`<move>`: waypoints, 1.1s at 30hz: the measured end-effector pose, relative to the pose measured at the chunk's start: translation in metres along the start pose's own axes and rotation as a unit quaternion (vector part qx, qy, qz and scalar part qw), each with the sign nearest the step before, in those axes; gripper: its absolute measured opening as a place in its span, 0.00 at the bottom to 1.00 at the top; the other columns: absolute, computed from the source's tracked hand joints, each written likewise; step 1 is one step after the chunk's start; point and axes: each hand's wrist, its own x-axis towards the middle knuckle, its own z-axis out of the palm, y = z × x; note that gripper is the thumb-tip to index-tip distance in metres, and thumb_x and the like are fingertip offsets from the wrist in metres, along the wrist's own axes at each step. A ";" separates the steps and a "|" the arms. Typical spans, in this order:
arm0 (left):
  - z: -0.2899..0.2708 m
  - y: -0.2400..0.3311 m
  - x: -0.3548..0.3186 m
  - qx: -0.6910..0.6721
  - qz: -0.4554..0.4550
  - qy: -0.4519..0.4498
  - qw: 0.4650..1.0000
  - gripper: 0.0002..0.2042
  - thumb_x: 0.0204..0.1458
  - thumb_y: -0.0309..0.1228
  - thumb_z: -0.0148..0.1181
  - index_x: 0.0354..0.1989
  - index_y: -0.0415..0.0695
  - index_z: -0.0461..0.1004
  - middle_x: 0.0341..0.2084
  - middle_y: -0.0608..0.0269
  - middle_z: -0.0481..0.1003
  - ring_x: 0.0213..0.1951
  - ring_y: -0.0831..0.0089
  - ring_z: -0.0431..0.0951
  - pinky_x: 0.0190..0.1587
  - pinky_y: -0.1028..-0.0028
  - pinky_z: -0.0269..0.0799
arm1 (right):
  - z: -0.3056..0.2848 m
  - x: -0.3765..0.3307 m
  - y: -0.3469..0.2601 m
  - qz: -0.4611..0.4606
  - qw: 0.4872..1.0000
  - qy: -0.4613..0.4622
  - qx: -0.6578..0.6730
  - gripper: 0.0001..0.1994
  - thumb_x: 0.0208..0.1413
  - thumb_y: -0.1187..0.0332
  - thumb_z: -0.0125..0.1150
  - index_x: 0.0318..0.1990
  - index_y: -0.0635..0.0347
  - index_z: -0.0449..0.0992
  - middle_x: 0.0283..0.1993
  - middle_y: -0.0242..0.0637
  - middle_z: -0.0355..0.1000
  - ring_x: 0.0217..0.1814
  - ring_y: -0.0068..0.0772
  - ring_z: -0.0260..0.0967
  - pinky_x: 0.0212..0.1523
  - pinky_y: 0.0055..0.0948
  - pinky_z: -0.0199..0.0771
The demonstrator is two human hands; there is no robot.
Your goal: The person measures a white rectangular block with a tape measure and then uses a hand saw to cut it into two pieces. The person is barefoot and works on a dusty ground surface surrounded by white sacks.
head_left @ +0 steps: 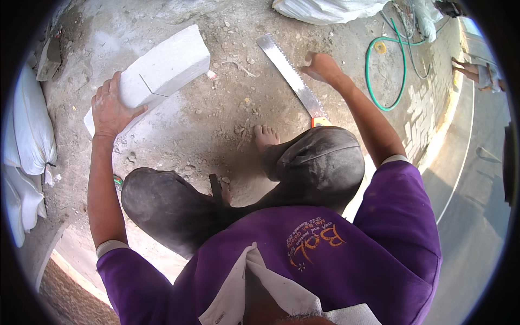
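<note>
A long white block (162, 62) lies slanted on the dusty ground at the front left, with a thin dark line across its top and down its side. My left hand (112, 107) grips its nearer left end, the fingers over the top and the thumb stretched along it. To the right of the block lies a hand saw (290, 76), its toothed blade pointing away and its orange handle (320, 122) partly hidden by my right knee. My right hand (323, 68) hovers right of the blade, fingers loosely curled, thumb and forefinger apart, nothing visible between them.
White sacks (33, 122) stand along the left, and another white sack (336, 8) lies at the top. A green hose (369, 70) loops on the ground at the right. My bare foot (265, 138) is near the saw handle. Another person's legs (468, 70) show far right.
</note>
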 end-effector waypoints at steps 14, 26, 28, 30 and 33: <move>0.022 -0.009 -0.015 0.038 -0.047 -0.004 0.998 0.57 0.34 0.59 0.77 0.70 0.38 0.57 0.62 0.43 0.67 0.65 0.47 0.65 0.66 0.51 0.62 | 0.296 -0.172 0.088 0.157 0.986 -0.032 -0.045 0.18 0.53 0.66 0.59 0.52 0.57 0.75 0.56 0.40 0.71 0.65 0.46 0.62 0.63 0.50 0.61; -0.004 0.006 0.005 -0.033 -0.080 -0.033 0.996 0.56 0.29 0.60 0.78 0.67 0.41 0.62 0.56 0.49 0.72 0.60 0.53 0.71 0.64 0.54 0.64 | 0.279 -0.145 -0.018 0.123 0.989 -0.007 0.080 0.13 0.66 0.63 0.42 0.52 0.55 0.67 0.57 0.40 0.69 0.59 0.43 0.64 0.58 0.46 0.62; -0.003 0.008 -0.016 -0.014 -0.099 -0.016 0.995 0.55 0.29 0.60 0.78 0.66 0.41 0.63 0.55 0.49 0.72 0.60 0.54 0.71 0.64 0.55 0.63 | 0.173 -0.182 0.079 0.108 0.981 0.006 0.162 0.11 0.64 0.64 0.48 0.49 0.56 0.68 0.50 0.39 0.69 0.51 0.38 0.63 0.51 0.40 0.61; 0.003 0.019 -0.024 -0.020 -0.092 0.008 0.996 0.54 0.29 0.60 0.78 0.66 0.41 0.64 0.55 0.50 0.72 0.59 0.54 0.71 0.64 0.55 0.63 | 0.068 -0.234 0.120 0.125 0.961 0.048 0.243 0.10 0.62 0.65 0.54 0.47 0.57 0.68 0.44 0.37 0.69 0.43 0.33 0.62 0.44 0.35 0.60; 0.008 0.027 -0.031 -0.044 -0.087 0.030 0.995 0.54 0.29 0.59 0.78 0.66 0.42 0.64 0.54 0.51 0.73 0.58 0.55 0.72 0.61 0.56 0.63 | -0.056 -0.303 0.114 0.101 0.918 0.130 0.360 0.11 0.59 0.66 0.63 0.43 0.59 0.69 0.33 0.34 0.69 0.31 0.25 0.61 0.33 0.27 0.58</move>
